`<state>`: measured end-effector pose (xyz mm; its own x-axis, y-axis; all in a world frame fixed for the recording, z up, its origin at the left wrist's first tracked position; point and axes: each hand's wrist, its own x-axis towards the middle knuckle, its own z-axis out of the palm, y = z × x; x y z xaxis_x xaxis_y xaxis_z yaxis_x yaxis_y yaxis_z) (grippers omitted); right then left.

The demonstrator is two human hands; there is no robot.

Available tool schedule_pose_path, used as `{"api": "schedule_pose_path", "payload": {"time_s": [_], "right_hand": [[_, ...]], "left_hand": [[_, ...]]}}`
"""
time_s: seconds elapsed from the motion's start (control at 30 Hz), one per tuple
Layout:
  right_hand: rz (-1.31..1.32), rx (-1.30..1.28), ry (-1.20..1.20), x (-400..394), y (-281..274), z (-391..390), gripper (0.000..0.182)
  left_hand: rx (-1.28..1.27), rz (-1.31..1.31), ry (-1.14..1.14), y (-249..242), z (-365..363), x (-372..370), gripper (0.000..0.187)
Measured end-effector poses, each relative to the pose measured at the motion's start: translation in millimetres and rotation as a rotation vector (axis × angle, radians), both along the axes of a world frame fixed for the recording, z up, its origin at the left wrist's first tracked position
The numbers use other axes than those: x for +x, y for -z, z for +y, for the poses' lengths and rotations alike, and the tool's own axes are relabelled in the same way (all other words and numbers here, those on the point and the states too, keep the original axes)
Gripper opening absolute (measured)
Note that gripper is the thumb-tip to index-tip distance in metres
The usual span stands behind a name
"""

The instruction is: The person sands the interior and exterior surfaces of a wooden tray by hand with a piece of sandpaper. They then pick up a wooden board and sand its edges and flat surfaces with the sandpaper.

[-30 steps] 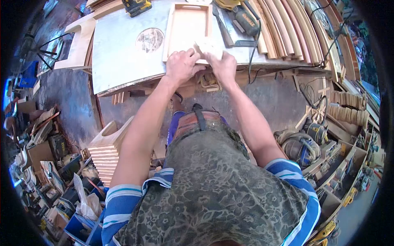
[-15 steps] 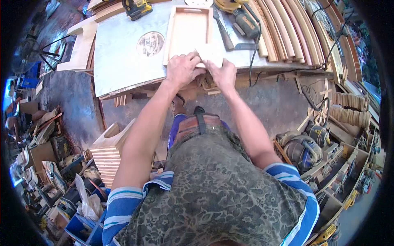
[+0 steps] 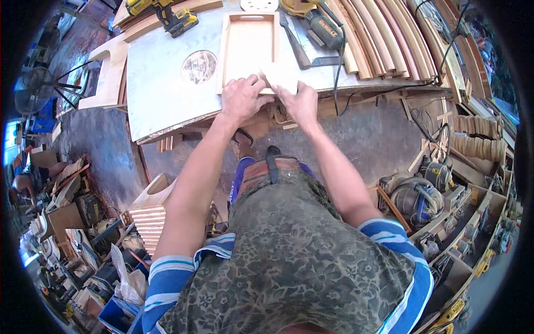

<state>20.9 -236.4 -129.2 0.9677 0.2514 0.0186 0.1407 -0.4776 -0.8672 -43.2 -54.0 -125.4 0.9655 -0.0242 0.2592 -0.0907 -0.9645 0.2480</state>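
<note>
A shallow wooden tray (image 3: 223, 55) with a slot in its far end lies on the white-topped workbench. At its near right corner a thin pale sheet (image 3: 282, 73), perhaps sandpaper, is bright and washed out. My left hand (image 3: 241, 101) is closed, its bent fingers at the sheet's left edge over the tray's near end. From the other side my right hand (image 3: 299, 104) pinches the sheet between thumb and fingers. The fingertips of both hands nearly meet, and the sheet's lower edge is partly hidden by them.
A yellow cordless drill (image 3: 177, 21) stands at the bench's far left, past a round marked patch (image 3: 199, 67). Right of the tray lie a chisel-like tool (image 3: 297, 47), a DeWalt power tool (image 3: 327, 30) with its cord, and several long wooden strips (image 3: 378, 39). Stacked cut boards (image 3: 149, 222) stand at lower left.
The view has shifted slightly, so more of the drill shows and the bench things sit a little further left. Both hands keep hold of the sheet with small finger movements.
</note>
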Motion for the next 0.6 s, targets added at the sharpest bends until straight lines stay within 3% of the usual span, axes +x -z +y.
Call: {"api": "schedule_pose_path", "payload": {"time_s": [0.1,0.17,0.27,0.33,0.43,0.5,0.57,0.6], "right_hand": [[0.062,0.041,-0.009,-4.2,-23.4,6.0,0.05],[0.18,-0.1,-0.013,14.6,-36.2,17.1,0.049],[-0.035,0.045,-0.018,-2.4,-4.6,6.3,0.048],[-0.038,0.106,-0.039,-6.7,-5.9,2.9,0.049],[0.193,-0.246,-0.034,18.6,-37.4,16.9,0.053],[0.084,-0.117,-0.012,10.9,-5.9,10.2,0.052],[-0.044,0.112,-0.026,-6.6,-6.0,4.0,0.05],[-0.031,0.106,-0.042,-2.3,-15.2,5.6,0.05]], "left_hand": [[-0.012,0.017,0.011,8.4,2.3,-1.7,0.046],[0.004,0.046,-0.003,6.5,1.9,1.5,0.047],[-0.045,0.029,-0.012,0.3,-0.1,1.5,0.044],[-0.072,0.027,-0.027,4.6,-1.6,-2.2,0.044],[-0.026,0.049,-0.035,-0.3,-0.7,0.6,0.037],[-0.056,0.045,-0.029,-9.6,-4.7,1.9,0.038],[-0.097,-0.006,0.0,6.0,1.4,4.9,0.046],[-0.104,0.006,-0.017,6.3,2.4,5.1,0.046]]}}
